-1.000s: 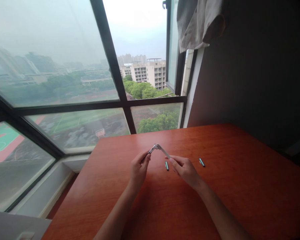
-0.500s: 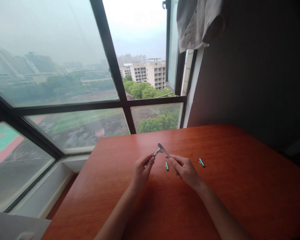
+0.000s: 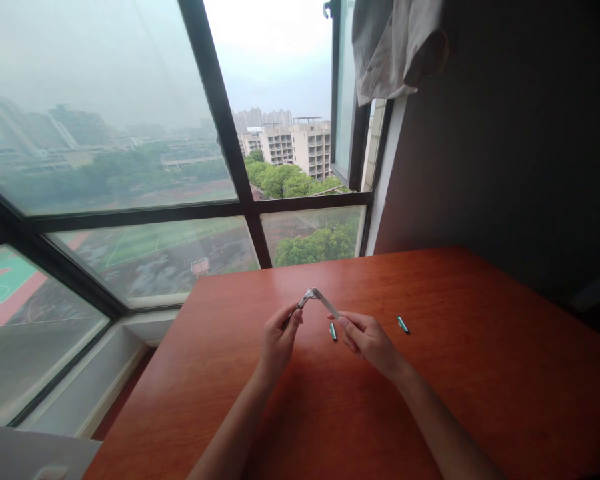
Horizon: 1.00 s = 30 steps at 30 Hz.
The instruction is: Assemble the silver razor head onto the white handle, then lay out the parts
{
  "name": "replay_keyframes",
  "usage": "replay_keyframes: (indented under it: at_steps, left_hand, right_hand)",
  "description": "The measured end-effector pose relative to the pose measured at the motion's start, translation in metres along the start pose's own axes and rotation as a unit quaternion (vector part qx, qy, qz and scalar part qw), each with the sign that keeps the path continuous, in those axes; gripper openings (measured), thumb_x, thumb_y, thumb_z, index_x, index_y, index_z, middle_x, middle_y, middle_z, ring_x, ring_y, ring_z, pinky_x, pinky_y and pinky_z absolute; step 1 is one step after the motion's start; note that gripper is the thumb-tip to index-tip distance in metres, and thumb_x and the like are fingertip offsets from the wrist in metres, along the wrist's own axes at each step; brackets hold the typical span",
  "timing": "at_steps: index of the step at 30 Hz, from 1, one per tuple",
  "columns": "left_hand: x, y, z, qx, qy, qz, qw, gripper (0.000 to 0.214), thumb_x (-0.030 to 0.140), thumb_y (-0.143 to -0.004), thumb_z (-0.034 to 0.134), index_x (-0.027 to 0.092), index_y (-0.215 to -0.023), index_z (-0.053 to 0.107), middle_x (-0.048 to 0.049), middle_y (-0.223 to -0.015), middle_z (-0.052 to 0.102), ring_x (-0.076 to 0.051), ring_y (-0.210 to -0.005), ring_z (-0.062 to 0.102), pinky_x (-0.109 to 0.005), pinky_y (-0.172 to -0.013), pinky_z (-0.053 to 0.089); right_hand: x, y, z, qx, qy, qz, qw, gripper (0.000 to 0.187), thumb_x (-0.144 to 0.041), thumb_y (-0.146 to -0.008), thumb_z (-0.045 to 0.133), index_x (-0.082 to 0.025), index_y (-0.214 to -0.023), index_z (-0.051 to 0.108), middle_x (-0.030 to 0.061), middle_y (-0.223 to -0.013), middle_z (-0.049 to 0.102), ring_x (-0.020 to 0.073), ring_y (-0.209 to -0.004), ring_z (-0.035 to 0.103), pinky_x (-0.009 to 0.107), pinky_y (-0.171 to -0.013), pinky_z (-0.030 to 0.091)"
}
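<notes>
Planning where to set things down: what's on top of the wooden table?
On the wooden table, one apparent razor cartridge lies between the left hand and right hand; a second cartridge lies right of both. Whatever the hands and forearms cover cannot be seen.

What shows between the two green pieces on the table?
In the head view, the right hand, holding a slim silver strip, shows between the left green piece and the right green piece.

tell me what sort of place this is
It looks like an upper-floor room, maybe in a home or office; which one I can't tell. A wooden table stands by a big window, and a sports field lies well below outside.
</notes>
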<state>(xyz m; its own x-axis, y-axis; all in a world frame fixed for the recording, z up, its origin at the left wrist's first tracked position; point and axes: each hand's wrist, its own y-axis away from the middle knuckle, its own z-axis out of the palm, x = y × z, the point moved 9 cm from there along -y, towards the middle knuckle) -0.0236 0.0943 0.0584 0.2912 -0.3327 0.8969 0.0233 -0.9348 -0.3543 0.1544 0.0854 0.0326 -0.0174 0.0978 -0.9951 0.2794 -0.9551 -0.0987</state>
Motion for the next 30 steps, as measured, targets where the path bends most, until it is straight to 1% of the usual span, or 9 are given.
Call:
replay_keyframes:
  at_steps: [3, 5, 11, 15, 19, 25, 30]
  left_hand:
    - [0.002, 0.002, 0.006, -0.023, 0.006, 0.009, 1.000, 0.028, 0.038, -0.085, 0.055, 0.014, -0.089, 0.068, -0.0015, -0.068, 0.053, -0.014, -0.065, 0.047, -0.022, -0.061, 0.039]
    - [0.003, 0.002, 0.007, -0.028, 0.008, 0.010, 1.000, 0.028, 0.038, -0.084, 0.056, 0.014, -0.092, 0.068, -0.0019, -0.069, 0.054, -0.014, -0.066, 0.048, -0.023, -0.062, 0.039]
    - [0.003, 0.000, 0.001, -0.001, 0.006, 0.003, 1.000, 0.029, 0.039, -0.083, 0.057, 0.015, -0.092, 0.070, -0.0021, -0.069, 0.055, -0.015, -0.065, 0.048, -0.022, -0.060, 0.039]
    - [0.004, -0.001, -0.002, 0.010, 0.005, 0.010, 1.000, 0.027, 0.036, -0.083, 0.057, 0.014, -0.094, 0.069, -0.0019, -0.069, 0.056, -0.014, -0.066, 0.049, -0.022, -0.061, 0.039]
    - [0.002, -0.001, -0.005, 0.021, 0.008, -0.002, 1.000, 0.026, 0.035, -0.084, 0.057, 0.014, -0.093, 0.069, -0.0018, -0.070, 0.056, -0.014, -0.067, 0.050, -0.022, -0.061, 0.039]
    - [0.005, 0.000, 0.004, -0.017, -0.005, 0.021, 1.000, 0.025, 0.035, -0.084, 0.056, 0.014, -0.091, 0.069, -0.0018, -0.068, 0.054, -0.014, -0.064, 0.048, -0.022, -0.059, 0.038]
    - [0.008, 0.000, 0.004, -0.018, -0.015, 0.037, 0.999, 0.027, 0.034, -0.085, 0.056, 0.016, -0.100, 0.069, -0.0039, -0.072, 0.059, -0.015, -0.068, 0.051, -0.023, -0.062, 0.040]
  right_hand:
    - [-0.001, 0.000, 0.000, 0.003, -0.002, 0.002, 1.000, 0.049, -0.048, -0.088, 0.047, -0.008, -0.113, 0.062, -0.0080, -0.046, 0.037, 0.0058, -0.038, 0.031, 0.019, -0.036, 0.024]
    - [-0.002, 0.000, 0.000, 0.002, -0.005, 0.003, 1.000, 0.049, -0.048, -0.088, 0.046, -0.008, -0.113, 0.061, -0.0080, -0.046, 0.037, 0.0059, -0.038, 0.031, 0.019, -0.036, 0.024]
    - [-0.001, 0.000, 0.000, 0.005, -0.002, 0.006, 1.000, 0.050, -0.050, -0.087, 0.047, -0.008, -0.111, 0.062, -0.0085, -0.044, 0.035, 0.0063, -0.037, 0.030, 0.019, -0.035, 0.023]
    - [-0.001, -0.001, 0.000, 0.002, -0.003, 0.001, 1.000, 0.050, -0.049, -0.088, 0.047, -0.008, -0.111, 0.062, -0.0084, -0.045, 0.036, 0.0061, -0.038, 0.030, 0.019, -0.036, 0.023]
    - [-0.001, 0.000, 0.001, -0.002, 0.000, -0.001, 1.000, 0.050, -0.049, -0.087, 0.048, -0.008, -0.111, 0.062, -0.0088, -0.044, 0.036, 0.0059, -0.037, 0.030, 0.019, -0.036, 0.024]
    - [0.001, 0.000, 0.002, -0.001, -0.009, 0.012, 1.000, 0.050, -0.050, -0.087, 0.048, -0.008, -0.111, 0.062, -0.0086, -0.045, 0.038, 0.0062, -0.035, 0.032, 0.019, -0.033, 0.025]
    - [0.002, 0.001, 0.004, -0.010, -0.021, 0.019, 1.000, 0.050, -0.050, -0.088, 0.047, -0.008, -0.112, 0.060, -0.0085, -0.046, 0.040, 0.0054, -0.034, 0.031, 0.018, -0.032, 0.023]
